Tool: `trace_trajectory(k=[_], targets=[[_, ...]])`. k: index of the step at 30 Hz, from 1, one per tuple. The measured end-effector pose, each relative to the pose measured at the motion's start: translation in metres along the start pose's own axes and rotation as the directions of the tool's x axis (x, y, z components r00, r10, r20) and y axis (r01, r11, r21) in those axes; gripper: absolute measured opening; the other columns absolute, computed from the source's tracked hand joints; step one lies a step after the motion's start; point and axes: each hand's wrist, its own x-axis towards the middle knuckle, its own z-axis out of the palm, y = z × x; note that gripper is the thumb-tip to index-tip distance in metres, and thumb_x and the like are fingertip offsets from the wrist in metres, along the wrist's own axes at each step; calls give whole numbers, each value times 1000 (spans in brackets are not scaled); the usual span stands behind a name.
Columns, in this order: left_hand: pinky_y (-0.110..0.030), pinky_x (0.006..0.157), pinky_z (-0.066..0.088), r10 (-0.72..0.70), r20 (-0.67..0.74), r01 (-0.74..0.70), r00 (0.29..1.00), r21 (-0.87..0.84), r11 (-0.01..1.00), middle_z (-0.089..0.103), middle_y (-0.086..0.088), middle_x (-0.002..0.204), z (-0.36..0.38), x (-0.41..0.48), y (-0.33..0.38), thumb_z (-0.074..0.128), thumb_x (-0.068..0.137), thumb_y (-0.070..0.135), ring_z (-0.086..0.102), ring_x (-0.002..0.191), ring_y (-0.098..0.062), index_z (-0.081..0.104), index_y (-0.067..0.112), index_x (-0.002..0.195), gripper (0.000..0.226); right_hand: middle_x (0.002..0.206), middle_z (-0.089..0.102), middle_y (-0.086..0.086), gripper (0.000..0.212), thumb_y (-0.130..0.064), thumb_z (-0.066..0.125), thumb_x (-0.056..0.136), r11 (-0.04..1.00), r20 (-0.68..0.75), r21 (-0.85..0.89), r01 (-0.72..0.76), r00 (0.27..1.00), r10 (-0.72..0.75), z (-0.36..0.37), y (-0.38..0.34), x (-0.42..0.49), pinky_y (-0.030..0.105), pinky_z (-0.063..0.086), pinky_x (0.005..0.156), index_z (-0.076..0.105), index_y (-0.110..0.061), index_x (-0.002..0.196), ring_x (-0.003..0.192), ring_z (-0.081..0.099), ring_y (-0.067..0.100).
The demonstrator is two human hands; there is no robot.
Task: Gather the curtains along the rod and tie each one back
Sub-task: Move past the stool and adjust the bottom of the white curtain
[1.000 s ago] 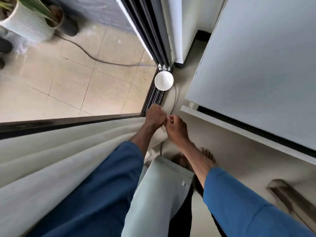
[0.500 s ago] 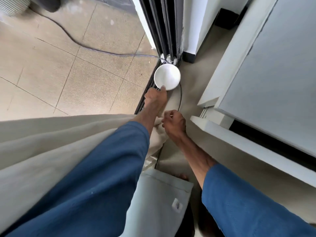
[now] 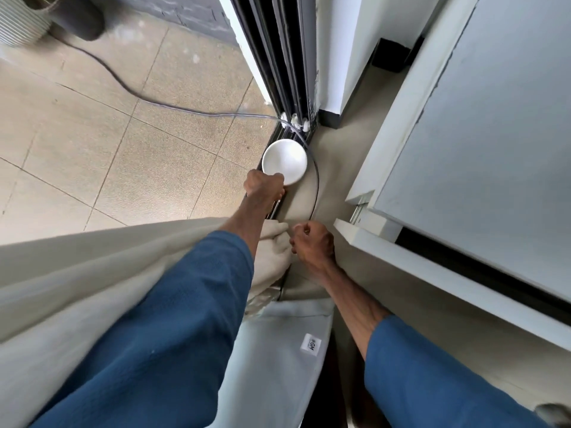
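Far left, a ribbed planter (image 3: 18,24) and a dark pot (image 3: 82,21) are cut off by the top edge. A grey cable (image 3: 139,95) trails from them across the tiles to the sliding-door track (image 3: 289,72).

The curtain (image 3: 92,273) fills the lower left, drawn into long folds that end bunched just beside my right knuckles. My blue left sleeve (image 3: 173,319) lies over it and hides much of that gather.

My left hand (image 3: 265,189) reaches ahead, back to the camera, and covers the near rim of a white bowl (image 3: 285,159) standing on the track. Its fingers curl under out of view, so I cannot tell what it grips, if anything.

My right hand (image 3: 313,247) is curled tight against the bunched curtain end; I cannot tell whether it pinches fabric. A thin black cord (image 3: 315,186) arcs across the floor from the bowl towards it.

A pale shirt hem with a label (image 3: 310,347) blocks the floor below. On the right, a white cabinet (image 3: 479,149) crowds in, with a drawer (image 3: 364,231) standing open.

A second ago my hands met knuckle to knuckle; they are apart now, the left one forward at the bowl.
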Motion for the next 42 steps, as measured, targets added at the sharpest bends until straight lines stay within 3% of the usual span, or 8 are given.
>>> trace_trajectory(k=[3,8,11,20,26,33,37,42], targets=[[-26,48,53,-18,-8,17,1000,-19,1000,74,-20,83,-16,-30,-13,63,76,12,71,68,-27,64,-10,106,37,89,74,9,36,-42,44,83,998,16,26,-58,998,57,-9,-3,-26,49,61,80,68,-15,87,84,72,33],[-35,73,61,-52,-15,52,999,-5,999,74,-23,97,-48,-110,-23,64,74,19,73,94,-34,63,-12,112,50,83,76,7,34,-37,47,87,993,37,16,-113,993,112,-40,-31,-99,44,62,74,71,-14,83,80,73,30],[-27,73,43,-78,-38,80,996,36,996,66,-23,120,-69,-175,-29,64,84,13,64,112,-36,57,-9,125,47,91,76,7,29,-30,51,93,990,29,-16,-137,990,137,-69,-52,-153,30,51,67,74,-13,90,87,72,28],[-32,71,47,-73,9,71,997,175,982,71,-24,108,-163,-372,-32,61,82,16,67,103,-39,67,-7,110,37,76,76,5,29,-46,56,80,973,0,66,-223,975,224,-163,-56,-320,49,62,73,67,-20,71,79,73,32],[-35,64,58,118,140,-153,983,281,947,76,-15,81,-198,-489,-23,55,71,30,74,83,-27,75,1,83,38,72,75,9,42,-53,65,86,979,-108,137,-150,980,165,-261,-90,-454,48,61,72,75,-13,77,73,73,31],[-21,53,33,439,352,-552,826,355,754,67,-8,59,-206,-640,16,63,86,16,55,54,-13,74,2,67,27,71,76,6,21,-30,71,89,908,-164,392,-148,960,227,-355,-70,-541,37,61,59,73,-9,87,65,73,22],[-38,50,56,495,481,-669,724,311,675,68,0,51,-180,-686,-7,61,77,26,67,49,-16,68,4,55,31,73,75,7,5,-18,68,92,860,-202,498,-110,950,238,-397,-23,-587,31,58,55,68,-13,91,65,74,18],[-32,56,53,471,634,-768,613,335,546,71,-3,60,-137,-753,-56,59,80,33,67,54,-18,66,4,63,34,70,73,4,7,-15,65,91,824,-263,558,-101,920,291,-439,63,-642,28,53,51,67,-18,84,69,75,22]])
